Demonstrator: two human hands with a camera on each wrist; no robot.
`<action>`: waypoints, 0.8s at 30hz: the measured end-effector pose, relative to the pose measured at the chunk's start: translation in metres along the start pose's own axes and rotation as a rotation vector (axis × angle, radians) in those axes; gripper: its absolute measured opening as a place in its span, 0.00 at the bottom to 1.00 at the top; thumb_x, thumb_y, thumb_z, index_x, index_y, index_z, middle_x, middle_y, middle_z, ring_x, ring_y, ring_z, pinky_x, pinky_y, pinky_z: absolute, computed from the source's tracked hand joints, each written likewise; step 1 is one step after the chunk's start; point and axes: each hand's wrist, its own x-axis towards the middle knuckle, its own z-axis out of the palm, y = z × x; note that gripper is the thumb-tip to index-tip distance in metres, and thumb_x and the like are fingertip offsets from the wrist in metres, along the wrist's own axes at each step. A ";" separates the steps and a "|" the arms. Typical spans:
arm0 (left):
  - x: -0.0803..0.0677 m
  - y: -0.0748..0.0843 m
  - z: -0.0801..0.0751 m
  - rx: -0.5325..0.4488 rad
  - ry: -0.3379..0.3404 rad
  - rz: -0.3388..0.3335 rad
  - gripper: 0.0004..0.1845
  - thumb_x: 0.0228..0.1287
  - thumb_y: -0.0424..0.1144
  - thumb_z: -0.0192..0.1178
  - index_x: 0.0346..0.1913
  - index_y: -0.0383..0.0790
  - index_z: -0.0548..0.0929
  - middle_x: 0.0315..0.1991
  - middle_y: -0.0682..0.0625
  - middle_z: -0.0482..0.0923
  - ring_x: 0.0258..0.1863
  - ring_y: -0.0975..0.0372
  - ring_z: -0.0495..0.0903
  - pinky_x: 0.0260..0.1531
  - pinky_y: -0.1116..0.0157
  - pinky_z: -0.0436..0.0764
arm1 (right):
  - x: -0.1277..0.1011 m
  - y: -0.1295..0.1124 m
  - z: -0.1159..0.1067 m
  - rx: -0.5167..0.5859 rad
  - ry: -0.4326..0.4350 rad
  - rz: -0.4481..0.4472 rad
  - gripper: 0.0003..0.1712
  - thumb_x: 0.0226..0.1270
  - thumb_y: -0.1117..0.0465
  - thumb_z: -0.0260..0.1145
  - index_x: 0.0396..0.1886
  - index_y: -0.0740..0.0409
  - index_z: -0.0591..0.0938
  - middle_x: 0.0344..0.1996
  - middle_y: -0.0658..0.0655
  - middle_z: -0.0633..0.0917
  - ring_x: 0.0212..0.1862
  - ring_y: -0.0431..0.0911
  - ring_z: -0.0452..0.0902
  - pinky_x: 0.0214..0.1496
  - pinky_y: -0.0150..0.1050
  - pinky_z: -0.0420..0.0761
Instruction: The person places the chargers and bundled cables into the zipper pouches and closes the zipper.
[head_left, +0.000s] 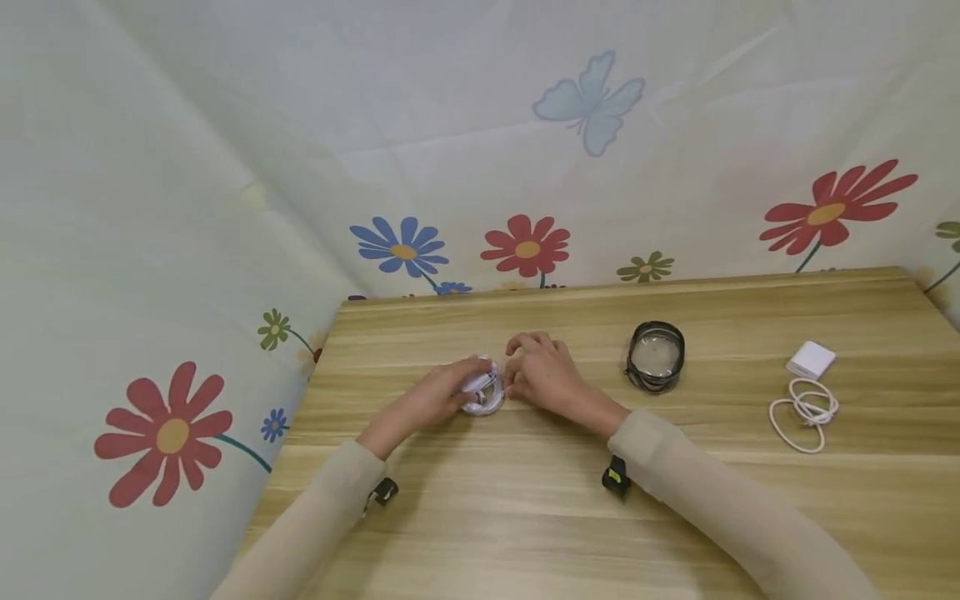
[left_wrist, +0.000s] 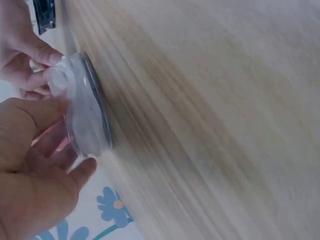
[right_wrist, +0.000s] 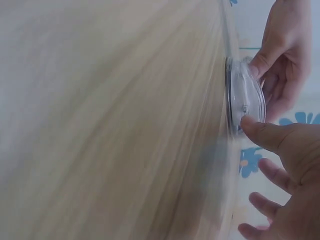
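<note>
Near the middle of the light wood-grain desk point(head_left: 525, 500), a little toward nine o'clock — a small round clear plastic case point(head_left: 483, 394) with white contents, flat on the wood. Left hand point(head_left: 438, 398) at its nine o'clock side, grip curled round the rim, thumb and fingertips point(left_wrist: 80, 172) pinching the case. Right hand point(head_left: 543, 371) at its three o'clock side, grip also on the case, thumb point(right_wrist: 260, 135) pressed to the edge, other fingers loosely bent. Toward three o'clock of the hands, well apart — a round dark-rimmed glass jar point(head_left: 655, 357), upright. Farther toward three o'clock, a white square charger block point(head_left: 811, 360) with a coiled white cable point(head_left: 804, 410) just beside it. At twelve and nine o'clock, a pale flower-printed cloth backdrop point(head_left: 300, 167) hung round the desk.
</note>
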 end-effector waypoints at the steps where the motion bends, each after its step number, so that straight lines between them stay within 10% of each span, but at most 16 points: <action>1: 0.000 0.000 0.000 0.016 0.009 -0.012 0.28 0.70 0.33 0.65 0.71 0.41 0.73 0.71 0.41 0.71 0.71 0.47 0.70 0.70 0.50 0.69 | 0.000 0.002 0.000 0.001 0.001 0.008 0.05 0.61 0.51 0.77 0.29 0.42 0.89 0.56 0.52 0.79 0.64 0.58 0.68 0.62 0.64 0.70; 17: 0.005 0.022 0.001 0.279 0.090 -0.200 0.30 0.68 0.60 0.64 0.61 0.41 0.78 0.59 0.46 0.76 0.54 0.52 0.74 0.52 0.49 0.79 | 0.005 0.014 -0.022 0.101 -0.048 0.028 0.10 0.70 0.64 0.68 0.49 0.56 0.86 0.56 0.61 0.83 0.59 0.58 0.78 0.65 0.53 0.77; 24: -0.010 0.002 -0.001 0.273 0.112 0.130 0.17 0.73 0.46 0.62 0.56 0.38 0.79 0.64 0.43 0.74 0.64 0.51 0.73 0.66 0.52 0.74 | -0.012 0.018 -0.037 0.096 -0.066 -0.094 0.15 0.71 0.67 0.66 0.55 0.59 0.83 0.58 0.62 0.82 0.64 0.58 0.76 0.68 0.53 0.73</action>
